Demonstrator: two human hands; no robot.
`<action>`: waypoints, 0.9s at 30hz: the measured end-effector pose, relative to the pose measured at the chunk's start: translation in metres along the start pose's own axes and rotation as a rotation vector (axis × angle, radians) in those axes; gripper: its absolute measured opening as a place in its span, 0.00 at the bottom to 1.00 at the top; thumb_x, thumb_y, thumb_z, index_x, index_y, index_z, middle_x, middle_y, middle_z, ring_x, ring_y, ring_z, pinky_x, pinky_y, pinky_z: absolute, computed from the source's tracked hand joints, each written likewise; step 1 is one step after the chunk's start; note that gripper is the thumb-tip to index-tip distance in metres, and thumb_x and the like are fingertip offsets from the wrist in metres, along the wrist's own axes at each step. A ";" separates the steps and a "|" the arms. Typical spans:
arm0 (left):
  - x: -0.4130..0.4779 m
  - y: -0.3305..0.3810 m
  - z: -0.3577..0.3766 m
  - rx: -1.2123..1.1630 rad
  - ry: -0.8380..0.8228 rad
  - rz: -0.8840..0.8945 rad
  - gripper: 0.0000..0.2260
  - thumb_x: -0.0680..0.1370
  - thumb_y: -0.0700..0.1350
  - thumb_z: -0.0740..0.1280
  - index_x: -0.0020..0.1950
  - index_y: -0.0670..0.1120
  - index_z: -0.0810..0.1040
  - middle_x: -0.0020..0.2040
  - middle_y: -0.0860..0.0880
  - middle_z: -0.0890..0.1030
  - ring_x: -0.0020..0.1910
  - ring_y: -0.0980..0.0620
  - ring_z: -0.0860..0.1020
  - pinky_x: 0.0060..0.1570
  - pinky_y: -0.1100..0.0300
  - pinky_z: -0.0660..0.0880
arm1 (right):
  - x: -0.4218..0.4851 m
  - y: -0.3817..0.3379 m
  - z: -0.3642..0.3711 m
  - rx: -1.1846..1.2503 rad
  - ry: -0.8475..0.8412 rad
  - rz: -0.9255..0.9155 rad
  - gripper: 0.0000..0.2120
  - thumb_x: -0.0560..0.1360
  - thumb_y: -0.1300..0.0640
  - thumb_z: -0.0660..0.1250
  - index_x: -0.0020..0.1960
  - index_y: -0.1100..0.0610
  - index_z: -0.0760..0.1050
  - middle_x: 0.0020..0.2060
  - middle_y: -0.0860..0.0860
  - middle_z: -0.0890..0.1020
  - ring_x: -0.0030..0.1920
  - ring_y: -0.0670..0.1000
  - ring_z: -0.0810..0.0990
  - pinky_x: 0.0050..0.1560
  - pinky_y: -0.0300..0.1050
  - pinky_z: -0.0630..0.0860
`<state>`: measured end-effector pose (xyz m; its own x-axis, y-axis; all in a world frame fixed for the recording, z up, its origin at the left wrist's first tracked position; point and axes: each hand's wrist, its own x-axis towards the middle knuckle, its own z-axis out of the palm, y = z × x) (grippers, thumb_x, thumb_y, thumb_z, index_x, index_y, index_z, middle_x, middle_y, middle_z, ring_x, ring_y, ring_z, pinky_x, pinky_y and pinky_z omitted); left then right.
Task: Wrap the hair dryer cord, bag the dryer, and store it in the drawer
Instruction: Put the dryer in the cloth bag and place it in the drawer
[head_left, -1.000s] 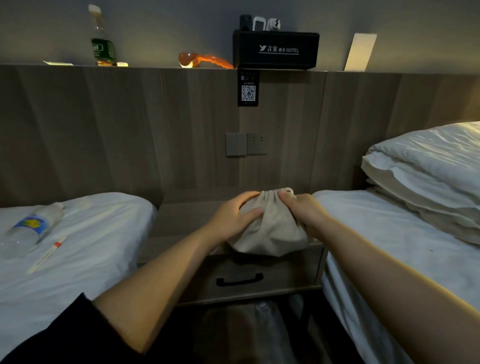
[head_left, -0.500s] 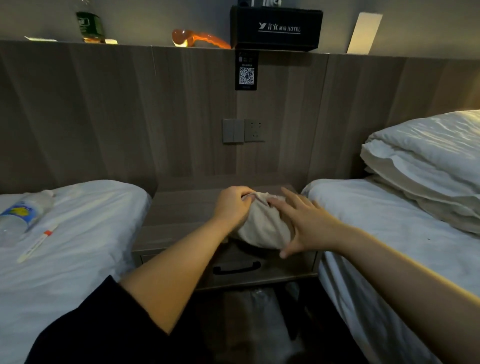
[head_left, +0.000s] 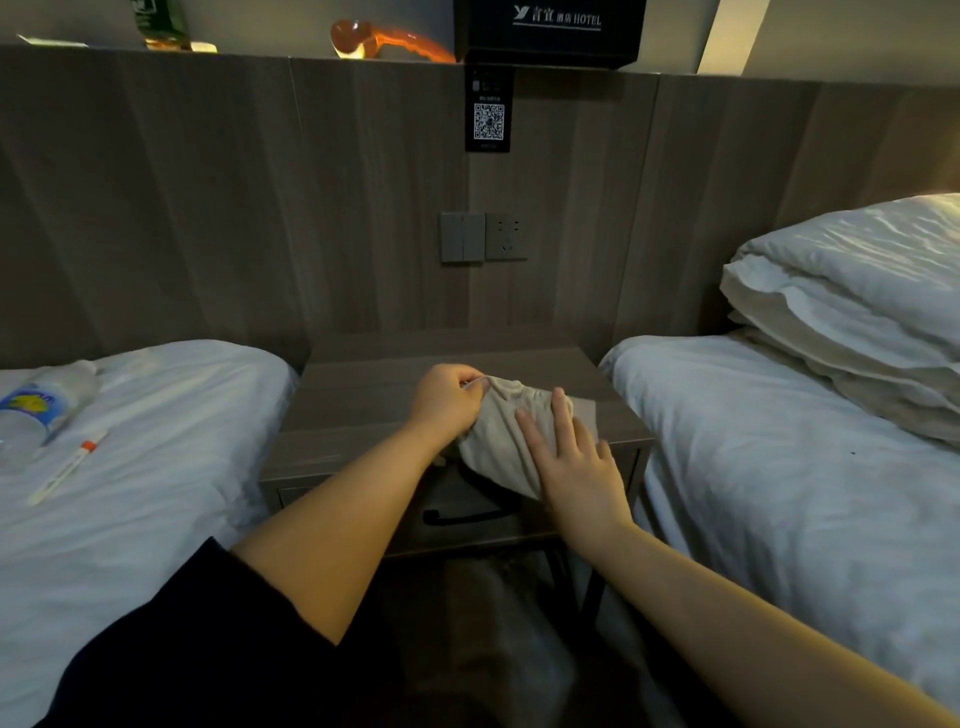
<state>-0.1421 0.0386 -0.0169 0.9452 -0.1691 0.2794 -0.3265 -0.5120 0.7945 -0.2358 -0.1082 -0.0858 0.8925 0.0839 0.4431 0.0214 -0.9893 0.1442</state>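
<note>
A beige cloth drawstring bag (head_left: 498, 441), bulging with something hidden inside, hangs over the front edge of the wooden nightstand (head_left: 363, 405). My left hand (head_left: 449, 402) grips the gathered mouth of the bag at its upper left. My right hand (head_left: 576, 462) lies flat with straight fingers against the bag's right side. Below the bag, the drawer (head_left: 467, 525) with a black handle looks slightly pulled out; the bag covers part of its top. The hair dryer and its cord are hidden from view.
White beds flank the nightstand, the left one (head_left: 156, 467) carrying a water bottle (head_left: 36, 410) and a pen (head_left: 67, 470); pillows (head_left: 857, 312) are stacked on the right one. A wall switch and socket (head_left: 483, 236) sit above. A black hotel box (head_left: 550, 31) stands on the headboard ledge.
My right hand let go of the bag's mouth and now lies flat on its side. The bag has lowered toward the drawer while my left hand keeps its grip. The view tilted down.
</note>
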 end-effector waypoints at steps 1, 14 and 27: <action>0.000 0.000 0.000 -0.005 0.000 -0.007 0.09 0.77 0.43 0.65 0.50 0.42 0.83 0.49 0.44 0.84 0.50 0.48 0.80 0.51 0.56 0.75 | 0.000 0.000 0.000 0.002 0.021 -0.006 0.51 0.59 0.62 0.77 0.75 0.55 0.53 0.71 0.70 0.63 0.52 0.66 0.80 0.42 0.60 0.81; -0.023 0.000 -0.007 -0.159 -0.110 0.104 0.17 0.81 0.48 0.58 0.69 0.48 0.69 0.66 0.47 0.74 0.65 0.51 0.71 0.58 0.66 0.66 | 0.015 0.038 -0.050 0.193 0.285 -0.104 0.16 0.59 0.58 0.70 0.47 0.57 0.79 0.40 0.55 0.83 0.31 0.58 0.81 0.22 0.42 0.69; -0.073 -0.058 0.020 -0.040 -0.301 -0.208 0.20 0.82 0.50 0.52 0.58 0.39 0.78 0.60 0.40 0.79 0.60 0.43 0.76 0.55 0.56 0.68 | -0.022 0.048 -0.057 0.345 -0.016 0.005 0.03 0.65 0.64 0.62 0.34 0.58 0.73 0.36 0.59 0.82 0.38 0.62 0.79 0.34 0.46 0.68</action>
<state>-0.1920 0.0643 -0.0941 0.9497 -0.3079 -0.0572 -0.1211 -0.5294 0.8397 -0.2797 -0.1504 -0.0384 0.8998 0.0800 0.4289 0.1659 -0.9719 -0.1669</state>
